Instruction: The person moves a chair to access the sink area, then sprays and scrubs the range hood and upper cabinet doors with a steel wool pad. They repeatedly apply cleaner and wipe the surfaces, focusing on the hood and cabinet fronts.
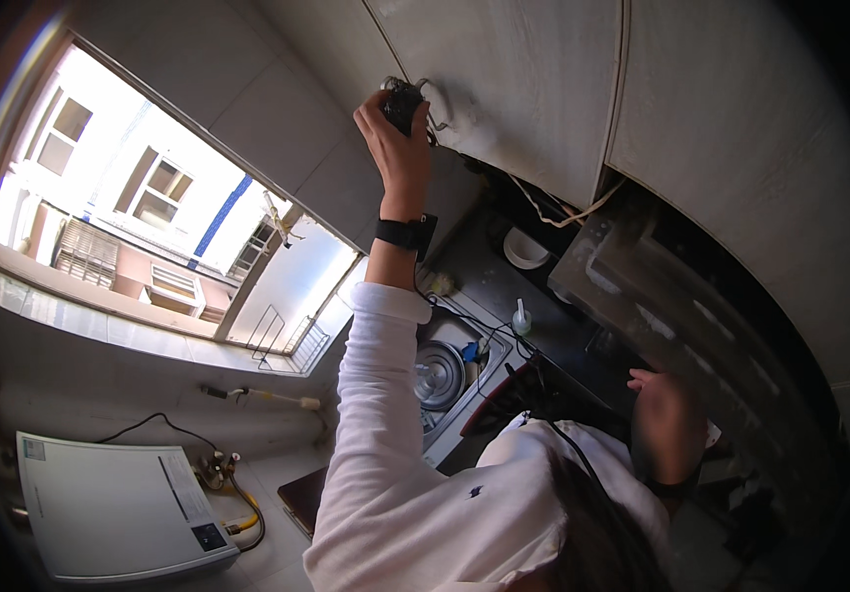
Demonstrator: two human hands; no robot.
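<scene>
My left hand [399, 140] is raised at the top centre, its fingers closed around a dark metal wire scrubber [404, 105]. The scrubber is against the light cabinet door [513, 81], near the seam between two panels; a whitish, wet-looking patch lies beside it. A black band with a small dark device circles my left wrist. My right hand [665, 422] is low at the right, beside the greasy metal range hood [691, 318]. It is partly blurred, with some fingertips showing, and whether it holds anything cannot be told.
Below my left arm a steel sink [499, 355] holds a round metal lid or pan [439, 376] and a blue item. A small bottle [521, 321] and a white bowl [525, 248] stand on the dark counter. Dark cables hang near the sink. A water heater [129, 510] is at lower left, beneath the window.
</scene>
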